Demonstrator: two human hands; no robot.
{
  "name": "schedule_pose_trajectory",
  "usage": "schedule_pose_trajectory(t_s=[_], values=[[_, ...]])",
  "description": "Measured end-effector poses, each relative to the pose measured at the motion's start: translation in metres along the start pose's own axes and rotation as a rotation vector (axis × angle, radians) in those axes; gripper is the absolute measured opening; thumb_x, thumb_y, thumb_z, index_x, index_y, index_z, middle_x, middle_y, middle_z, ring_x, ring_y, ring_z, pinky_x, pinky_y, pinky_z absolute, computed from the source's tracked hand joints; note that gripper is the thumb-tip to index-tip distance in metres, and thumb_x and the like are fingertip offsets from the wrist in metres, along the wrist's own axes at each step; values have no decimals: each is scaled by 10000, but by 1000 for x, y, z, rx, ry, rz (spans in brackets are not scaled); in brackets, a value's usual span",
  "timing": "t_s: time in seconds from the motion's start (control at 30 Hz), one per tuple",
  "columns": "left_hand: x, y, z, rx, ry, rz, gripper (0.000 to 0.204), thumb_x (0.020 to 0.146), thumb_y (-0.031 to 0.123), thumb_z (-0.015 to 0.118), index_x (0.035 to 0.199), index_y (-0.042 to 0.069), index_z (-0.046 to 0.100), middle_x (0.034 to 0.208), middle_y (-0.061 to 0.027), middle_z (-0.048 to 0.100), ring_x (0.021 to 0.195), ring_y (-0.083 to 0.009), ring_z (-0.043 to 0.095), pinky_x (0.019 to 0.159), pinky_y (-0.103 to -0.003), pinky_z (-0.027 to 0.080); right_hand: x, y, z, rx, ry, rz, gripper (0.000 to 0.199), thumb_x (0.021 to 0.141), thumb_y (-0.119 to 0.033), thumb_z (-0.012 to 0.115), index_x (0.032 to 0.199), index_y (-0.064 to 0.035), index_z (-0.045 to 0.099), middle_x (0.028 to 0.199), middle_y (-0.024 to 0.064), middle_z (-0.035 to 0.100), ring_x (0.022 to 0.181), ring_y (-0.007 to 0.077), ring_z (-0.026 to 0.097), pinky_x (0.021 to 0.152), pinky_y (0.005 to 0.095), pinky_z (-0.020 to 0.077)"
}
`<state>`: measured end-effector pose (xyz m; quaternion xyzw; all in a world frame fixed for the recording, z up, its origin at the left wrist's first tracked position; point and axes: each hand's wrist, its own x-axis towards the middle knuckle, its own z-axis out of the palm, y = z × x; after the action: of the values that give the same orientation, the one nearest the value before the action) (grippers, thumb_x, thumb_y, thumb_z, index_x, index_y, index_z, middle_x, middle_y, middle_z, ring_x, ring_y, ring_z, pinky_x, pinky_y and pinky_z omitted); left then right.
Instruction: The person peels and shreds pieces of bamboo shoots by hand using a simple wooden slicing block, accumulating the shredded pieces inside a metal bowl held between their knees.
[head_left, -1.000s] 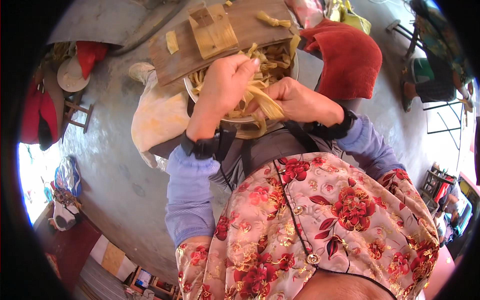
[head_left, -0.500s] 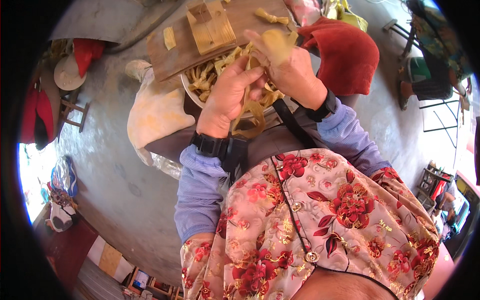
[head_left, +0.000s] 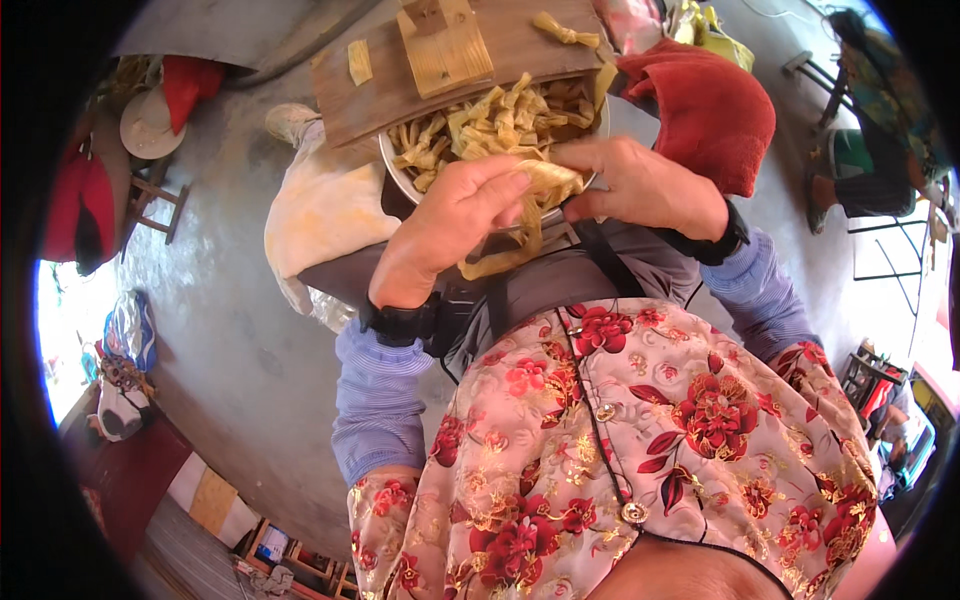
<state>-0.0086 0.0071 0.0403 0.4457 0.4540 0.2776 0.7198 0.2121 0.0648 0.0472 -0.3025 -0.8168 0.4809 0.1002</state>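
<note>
Both hands meet over the near rim of a round shiny metal bowl (head_left: 400, 170) heaped w/ pale yellow flat strips (head_left: 490, 125). Left hand (head_left: 450, 225) has fingers curled, thumb and fingertips pinching one end of a long pale yellow floppy strip (head_left: 525, 215); right hand (head_left: 645, 185) pinches the other end of the same strip, fingers bent, knuckles up. The strip bunches up btwn the two hands just at the bowl's near edge, and a loose tail of it hangs down toward the person's lap, over a grey cloth (head_left: 560, 285). Dark wristbands on both wrists, pale blue ribbed sleeves behind them, floral red-and-gold garment below. Bowl sits partly under a weathered brown wooden board (head_left: 500, 50) that lies across its far side; on the board stands a small light wooden block (head_left: 440, 40), w/ one short yellow strip piece (head_left: 358, 62) at its left end and a knotted yellow strip (head_left: 565, 30) at its right. Right of the bowl, touching the board's end: a thick red folded cloth (head_left: 710, 110). Left of the bowl: a cream-white cloth sack (head_left: 320, 210) slumped on the grey concrete floor (head_left: 220, 350). Far left, well apart: a round pale hat (head_left: 148, 125) beside red fabric.
</note>
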Motion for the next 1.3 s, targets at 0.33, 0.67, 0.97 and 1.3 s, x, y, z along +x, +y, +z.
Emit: schedule_pose_trajectory(t_s=[0.33, 0.67, 0.97, 1.3], values=[[11, -2, -23, -352, 74, 19, 188, 941, 174, 506, 1021, 15, 566, 694, -4, 533, 473, -49, 434, 432, -173, 340, 16, 37, 23, 480, 177, 425, 284, 916, -236, 519, 766, -19, 625, 573, -11, 479, 533, 65, 427, 483, 224, 351], [41, -11, 21, -637, 227, 161, 210, 951, 199, 445, 1100, 64, 505, 724, 2, 476, 499, -45, 330, 445, -168, 282, 57, 4, 21, 329, 500, 95, 208, 929, -205, 498, 986, -81, 655, 572, 85, 588, 495, 195, 592, 470, 311, 460], [47, -47, 13, -530, 150, 14, 55, 871, 103, 536, 919, 82, 553, 681, -27, 527, 510, -109, 446, 439, -239, 332, 49, 32, 36, -127, 709, -45, 216, 847, -172, 572, 1045, -145, 655, 672, 138, 605, 608, 297, 603, 521, 375, 474], [44, -50, 17, 630, 627, 717, 334, 782, 66, 629, 1114, 60, 592, 1073, -125, 599, 942, -324, 531, 843, -391, 428, 40, 47, 52, 1441, 202, 406, 214, 903, -174, 536, 992, -8, 636, 975, 38, 621, 854, 113, 587, 756, 233, 470]])
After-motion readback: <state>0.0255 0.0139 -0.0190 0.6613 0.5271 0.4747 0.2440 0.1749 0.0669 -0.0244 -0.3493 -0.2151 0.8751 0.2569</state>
